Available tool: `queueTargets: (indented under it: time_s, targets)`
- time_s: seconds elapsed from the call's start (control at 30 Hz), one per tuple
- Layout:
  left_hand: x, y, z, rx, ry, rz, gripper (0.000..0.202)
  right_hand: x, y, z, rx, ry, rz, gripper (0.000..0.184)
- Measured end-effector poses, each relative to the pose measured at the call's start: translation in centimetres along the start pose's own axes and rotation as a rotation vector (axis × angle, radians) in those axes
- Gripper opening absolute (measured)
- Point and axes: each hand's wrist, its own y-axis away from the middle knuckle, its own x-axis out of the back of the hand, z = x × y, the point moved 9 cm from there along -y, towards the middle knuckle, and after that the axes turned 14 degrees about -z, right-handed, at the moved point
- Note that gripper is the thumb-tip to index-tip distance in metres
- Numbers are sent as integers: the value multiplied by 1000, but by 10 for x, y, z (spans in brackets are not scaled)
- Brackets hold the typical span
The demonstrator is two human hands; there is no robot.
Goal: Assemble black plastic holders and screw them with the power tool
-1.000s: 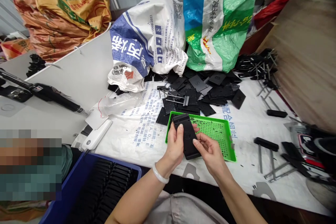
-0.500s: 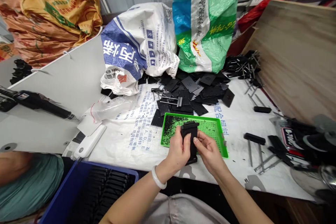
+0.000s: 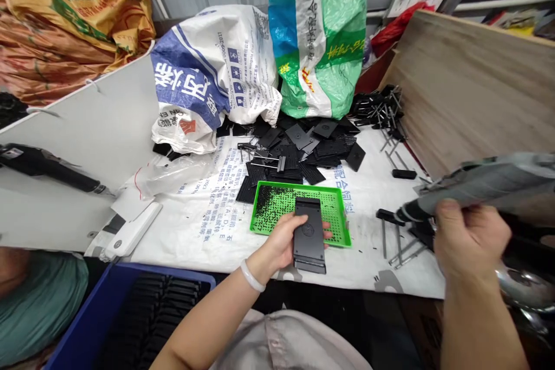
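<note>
My left hand (image 3: pixel 281 240) is closed around a black rectangular plastic holder (image 3: pixel 309 237), thumb on its face and fingers behind. The holder has raised ends, a round mark in the middle and small holes. It is held over the front of a green perforated tray (image 3: pixel 344 225), whose left side is strewn with tiny black screws (image 3: pixel 269 202). At the right, my right hand (image 3: pixel 470 237) is wrapped around a grey electric screwdriver (image 3: pixel 472 182), its tip pointing left toward black clips with metal rods (image 3: pixel 390 217).
Black plates (image 3: pixel 303 150) are heaped behind the tray, below a white-blue sack (image 3: pixel 217 75) and a green sack (image 3: pixel 325 58). Another electric screwdriver (image 3: pixel 52 167) is at the left. A blue crate (image 3: pixel 173 267) of black parts stands front left, near another person's sleeve (image 3: pixel 47 300).
My right hand has let go of the holder, moved right and taken hold of the electric screwdriver. My left hand keeps the holder, now with its flat face up. The view has shifted right.
</note>
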Motion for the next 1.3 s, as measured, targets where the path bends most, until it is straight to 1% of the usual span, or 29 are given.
queueTargets:
  time_s: [0.03,0.07,0.13,0.17,0.2,0.23,0.3,0.37,0.47,0.53,0.6,0.67,0.7,0.73,0.8,0.87,0.93,1.0,1.07,1.17,1.23,1.3]
  targets:
    - [-1,3,-4,-10,-13,-5,36,-8,-4,-5,26,-21,47,20]
    - [-1,6,-8,-34,-38,6,37,-25,-9,-6,17,-96,8,22]
    - [2,14,-12,-102,-96,71,38,-69,-18,-6,-25,-277,-181,27]
    - [5,17,-14,-137,-121,115,38,-88,-19,-4,-56,-331,-250,28]
    - [7,19,-15,-165,-139,156,39,-100,-19,0,-80,-330,-271,28]
    - [9,21,-16,-182,-150,193,39,-107,-18,5,-102,-285,-252,27]
    - [11,21,-18,-186,-170,233,40,-108,-13,18,-126,-141,-132,26]
    - [11,20,-17,-177,-172,245,40,-106,-8,26,-122,-65,-8,26]
    - [7,19,-11,-185,-100,219,38,-108,-7,26,-97,-163,79,27]
    - [1,17,-3,-229,-36,172,37,-112,-10,16,-84,-247,84,28]
    - [-5,10,5,-272,-17,103,36,-117,-14,1,-77,-315,61,29]
    - [-9,-1,14,-288,-73,32,35,-121,-17,-12,-68,-355,30,27]
    - [-8,-7,18,-291,-120,18,34,-121,-17,-17,-56,-364,20,26]
    - [-4,-11,23,-297,-170,29,33,-120,-16,-21,-42,-362,16,26]
    - [7,-14,34,-315,-243,105,34,-115,-11,-21,-35,-314,22,25]
    - [15,-9,36,-290,-254,156,37,-110,-3,-9,-88,-216,17,24]
    - [12,0,26,-197,-238,120,38,-104,9,9,-171,-89,18,23]
    - [5,14,5,-82,-212,83,38,-98,21,25,-220,11,43,22]
    - [3,27,-18,-10,-182,106,39,-94,31,35,-229,50,80,22]
    - [0,37,-39,-12,-166,147,38,-94,36,38,-211,39,99,22]
    - [0,37,-42,-43,-181,168,37,-96,36,36,-197,52,99,22]
    - [0,35,-41,-61,-193,195,36,-96,36,35,-187,84,105,22]
